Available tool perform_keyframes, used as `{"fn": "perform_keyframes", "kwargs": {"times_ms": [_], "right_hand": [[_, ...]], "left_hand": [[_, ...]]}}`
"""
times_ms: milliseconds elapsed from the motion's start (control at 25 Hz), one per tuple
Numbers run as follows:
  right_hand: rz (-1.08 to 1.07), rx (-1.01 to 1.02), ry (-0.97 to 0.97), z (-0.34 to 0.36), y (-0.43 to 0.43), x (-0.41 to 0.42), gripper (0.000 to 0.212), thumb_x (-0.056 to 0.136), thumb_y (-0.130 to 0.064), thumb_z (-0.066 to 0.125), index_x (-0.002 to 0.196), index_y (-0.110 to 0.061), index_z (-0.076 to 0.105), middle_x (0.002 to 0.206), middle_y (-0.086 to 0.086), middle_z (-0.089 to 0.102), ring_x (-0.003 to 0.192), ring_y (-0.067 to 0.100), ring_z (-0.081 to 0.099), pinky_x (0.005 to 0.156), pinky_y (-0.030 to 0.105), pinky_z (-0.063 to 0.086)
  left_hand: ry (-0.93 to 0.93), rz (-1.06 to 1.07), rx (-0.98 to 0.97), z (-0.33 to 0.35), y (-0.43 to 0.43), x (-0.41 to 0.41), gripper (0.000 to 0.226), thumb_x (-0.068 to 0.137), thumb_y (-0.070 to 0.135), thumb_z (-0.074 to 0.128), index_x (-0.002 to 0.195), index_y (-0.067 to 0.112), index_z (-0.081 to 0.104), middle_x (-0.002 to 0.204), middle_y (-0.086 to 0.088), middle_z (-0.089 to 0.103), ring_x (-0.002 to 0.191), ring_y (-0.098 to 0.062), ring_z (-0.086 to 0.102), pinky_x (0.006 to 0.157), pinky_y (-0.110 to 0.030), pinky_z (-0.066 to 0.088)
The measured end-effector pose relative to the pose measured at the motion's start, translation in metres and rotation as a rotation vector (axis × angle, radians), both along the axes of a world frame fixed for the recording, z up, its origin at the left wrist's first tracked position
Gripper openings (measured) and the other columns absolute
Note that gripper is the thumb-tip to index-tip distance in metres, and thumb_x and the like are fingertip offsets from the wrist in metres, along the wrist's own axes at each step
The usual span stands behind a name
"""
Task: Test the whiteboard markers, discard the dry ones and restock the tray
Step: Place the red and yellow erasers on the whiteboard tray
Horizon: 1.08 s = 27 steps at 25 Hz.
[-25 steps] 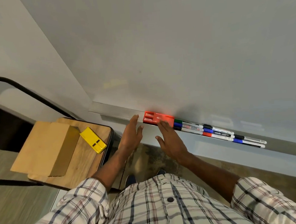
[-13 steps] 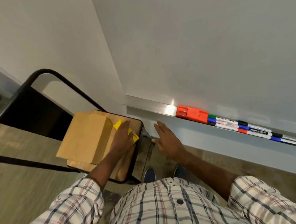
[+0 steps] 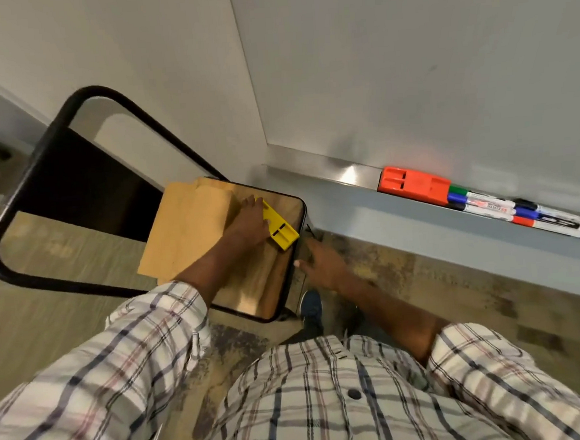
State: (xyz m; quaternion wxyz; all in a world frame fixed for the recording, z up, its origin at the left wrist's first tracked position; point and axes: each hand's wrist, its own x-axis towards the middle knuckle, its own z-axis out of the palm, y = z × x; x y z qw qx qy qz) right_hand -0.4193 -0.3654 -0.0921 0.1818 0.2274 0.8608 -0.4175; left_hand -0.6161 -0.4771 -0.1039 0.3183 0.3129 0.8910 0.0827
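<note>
Several whiteboard markers (image 3: 507,212) with green, blue, red and black caps lie in a row on the metal tray (image 3: 330,174) under the whiteboard (image 3: 407,57), to the right of an orange eraser (image 3: 413,185). My left hand (image 3: 247,222) is down on the wooden chair seat (image 3: 262,290), closed over the far end of a yellow eraser (image 3: 284,234) that still lies on the seat. Beside the seat's right edge, my right hand (image 3: 322,262) hovers with spread fingers and holds nothing.
A brown paper package (image 3: 186,234) lies on the left part of the seat, touching my left hand. The chair's black metal frame (image 3: 68,108) loops out to the left. My blue shoe (image 3: 310,306) stands on worn floor below the tray.
Both hands left the orange eraser on the tray. I turned left; my left hand came down on the yellow eraser on the chair and my right hand dropped beside the seat.
</note>
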Motion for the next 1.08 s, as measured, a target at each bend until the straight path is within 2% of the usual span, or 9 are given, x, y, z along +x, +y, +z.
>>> {"fn": "perform_keyframes", "kwargs": {"times_ms": [120, 200, 280, 360, 560, 800, 920, 1000, 1080], "right_hand": [[-0.134, -0.083, -0.008, -0.002, -0.006, -0.004, 0.051, 0.102, -0.025, 0.058, 0.146, -0.002, 0.047, 0.14, 0.021, 0.058, 0.129, 0.037, 0.054, 0.102, 0.036, 0.042], [-0.204, -0.149, -0.012, -0.009, -0.009, -0.009, 0.044, 0.101, -0.027, 0.06, 0.137, -0.004, 0.057, 0.129, 0.018, 0.065, 0.121, 0.034, 0.061, 0.101, 0.038, 0.047], [-0.308, -0.239, -0.038, -0.012, -0.01, -0.013, 0.032, 0.098, -0.03, 0.063, 0.122, -0.009, 0.067, 0.107, 0.01, 0.071, 0.102, 0.029, 0.068, 0.09, 0.039, 0.052], [-0.409, -0.283, -0.034, -0.013, -0.009, -0.016, 0.023, 0.096, -0.032, 0.065, 0.109, -0.014, 0.071, 0.096, 0.008, 0.073, 0.091, 0.029, 0.069, 0.084, 0.043, 0.054], [-0.562, -0.315, -0.005, -0.009, -0.001, -0.011, 0.02, 0.093, -0.024, 0.069, 0.111, -0.016, 0.074, 0.079, -0.003, 0.067, 0.069, 0.01, 0.06, 0.071, 0.028, 0.046], [-0.644, -0.306, 0.114, -0.001, 0.01, 0.014, 0.028, 0.092, -0.019, 0.07, 0.119, -0.02, 0.07, 0.104, 0.0, 0.073, 0.096, 0.015, 0.067, 0.081, 0.028, 0.052], [-0.705, -0.278, 0.188, 0.002, 0.018, 0.033, 0.034, 0.088, -0.025, 0.072, 0.121, -0.03, 0.063, 0.11, -0.006, 0.072, 0.103, 0.013, 0.068, 0.092, 0.037, 0.056], [-0.754, -0.262, 0.235, 0.006, 0.023, 0.05, 0.04, 0.089, -0.021, 0.073, 0.126, -0.028, 0.059, 0.113, -0.009, 0.07, 0.105, 0.008, 0.066, 0.094, 0.033, 0.055], [-0.828, -0.185, 0.273, 0.011, 0.033, 0.072, 0.037, 0.091, -0.017, 0.072, 0.126, -0.022, 0.061, 0.111, -0.008, 0.068, 0.103, 0.009, 0.064, 0.089, 0.024, 0.052]], "left_hand": [[-0.008, -0.008, -0.043, -0.003, -0.002, -0.007, 0.073, 0.101, 0.017, 0.054, 0.156, -0.008, 0.013, 0.163, -0.03, 0.015, 0.152, -0.041, 0.02, 0.123, -0.044, 0.021], [0.001, 0.001, -0.037, -0.004, -0.003, -0.009, 0.072, 0.101, 0.019, 0.055, 0.155, -0.008, 0.017, 0.159, -0.029, 0.028, 0.146, -0.041, 0.034, 0.118, -0.043, 0.03], [0.013, 0.016, -0.035, -0.004, -0.003, -0.011, 0.072, 0.101, 0.023, 0.055, 0.156, -0.006, 0.02, 0.155, -0.029, 0.037, 0.141, -0.041, 0.04, 0.115, -0.044, 0.033], [0.016, 0.039, -0.039, -0.004, -0.003, -0.011, 0.074, 0.101, 0.029, 0.056, 0.156, -0.004, 0.02, 0.152, -0.029, 0.041, 0.14, -0.041, 0.041, 0.114, -0.044, 0.033], [-0.026, 0.176, 0.082, -0.009, -0.011, 0.001, 0.069, 0.094, 0.033, 0.069, 0.147, -0.002, 0.041, 0.139, -0.026, 0.054, 0.127, -0.04, 0.053, 0.103, -0.041, 0.042], [-0.117, 0.416, 0.335, -0.001, -0.002, 0.039, 0.074, 0.077, 0.036, 0.085, 0.137, 0.005, 0.056, 0.128, -0.018, 0.064, 0.114, -0.034, 0.064, 0.098, -0.048, 0.053], [-0.139, 0.422, 0.441, 0.011, 0.014, 0.067, 0.065, 0.082, 0.028, 0.084, 0.137, 0.009, 0.055, 0.13, -0.012, 0.062, 0.114, -0.024, 0.061, 0.096, -0.036, 0.053], [-0.16, 0.409, 0.505, 0.018, 0.027, 0.083, 0.06, 0.084, 0.022, 0.083, 0.136, 0.008, 0.057, 0.13, -0.011, 0.062, 0.111, -0.021, 0.061, 0.094, -0.032, 0.052], [-0.177, 0.384, 0.548, 0.025, 0.04, 0.103, 0.057, 0.083, 0.021, 0.083, 0.134, 0.007, 0.06, 0.124, -0.007, 0.067, 0.106, -0.017, 0.065, 0.095, -0.032, 0.054]]}}
